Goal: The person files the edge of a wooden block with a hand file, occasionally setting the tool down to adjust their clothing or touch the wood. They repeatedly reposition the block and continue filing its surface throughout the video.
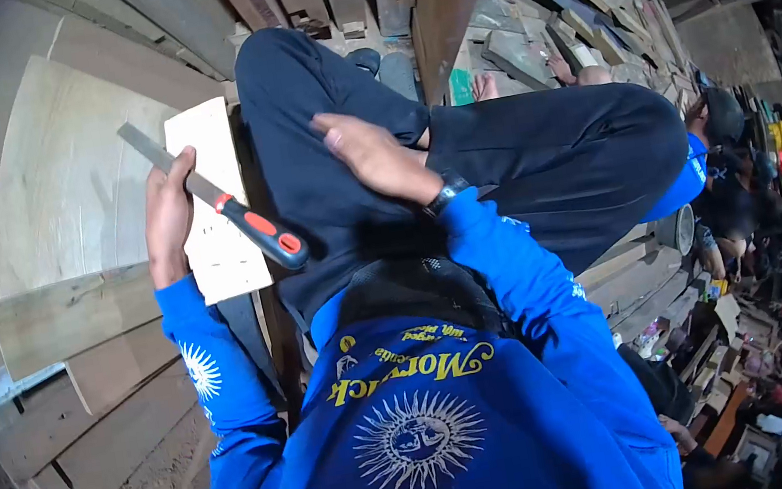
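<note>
My left hand is closed around a flat metal file with a black and red handle. Its thumb lies across the blade, and the blade's tip points away to the upper left. Under the file is a pale wooden board, upright in the view beside my left leg. The handle end reaches past the board's edge toward my lap. My right hand, slightly blurred, rests over my dark trousers with its fingers stretched out, holding nothing. A dark watch is on that wrist.
Wider wooden planks lie to the left, one large sheet behind them. An upright timber post stands ahead of my legs. Wood offcuts are heaped at the upper right. Other people, one in a blue garment, sit at the right.
</note>
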